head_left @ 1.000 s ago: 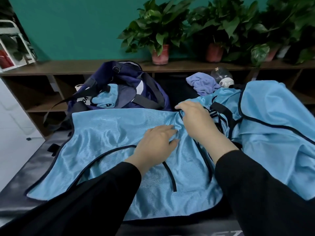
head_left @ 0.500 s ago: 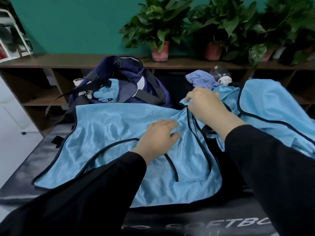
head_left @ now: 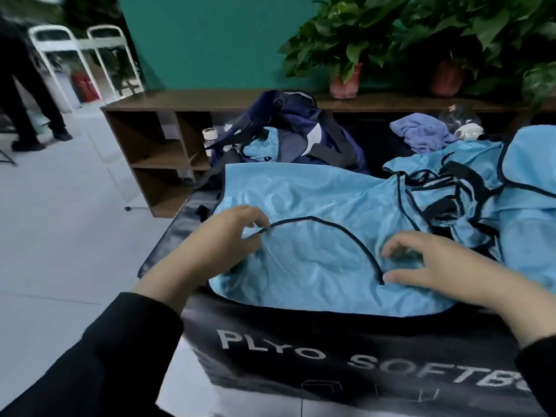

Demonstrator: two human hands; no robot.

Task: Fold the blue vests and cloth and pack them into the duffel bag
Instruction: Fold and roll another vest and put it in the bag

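Note:
A light blue vest (head_left: 316, 200) with black trim lies spread on the black soft box (head_left: 331, 341). My left hand (head_left: 222, 242) pinches the black armhole trim at the vest's left side. My right hand (head_left: 436, 263) has its fingers curled into the vest's cloth at the other end of that trim. A heap of more blue vests (head_left: 487, 188) lies to the right. Behind stands the open navy duffel bag (head_left: 304, 127) with a folded blue vest (head_left: 261, 145) in its mouth. A crumpled purple-blue cloth (head_left: 421, 133) lies at the back right.
A brown wooden shelf unit (head_left: 156, 145) with potted plants (head_left: 346, 49) runs behind the box. A clear plastic bottle (head_left: 461, 121) lies next to the cloth, another bottle (head_left: 209, 136) stands left of the bag. A person (head_left: 24, 85) stands on the floor at far left by white chairs.
My left hand slid left to the armhole trim. My right hand left the vest's far shoulder and came back to its near part. The view has swung left.

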